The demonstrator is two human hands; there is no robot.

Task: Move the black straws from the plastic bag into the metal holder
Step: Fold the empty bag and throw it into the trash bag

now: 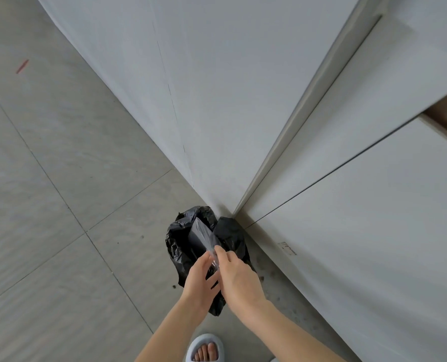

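Note:
Both hands hold a clear plastic bag [204, 237] packed with black straws, over a bin lined with a black bin bag [178, 246] on the floor. My left hand [200, 282] grips the bag's near end from the left. My right hand [236, 276] pinches the crinkled clear plastic at that same end from the right. The far end of the bag points away from me, over the bin's opening. No metal holder is in view.
White cabinet panels [347, 205] rise on the right and a white wall [217, 87] stands ahead; they meet in a corner just behind the bin. Grey floor tiles [47, 205] spread to the left. My foot in a pale slipper [206, 348] is at the bottom edge.

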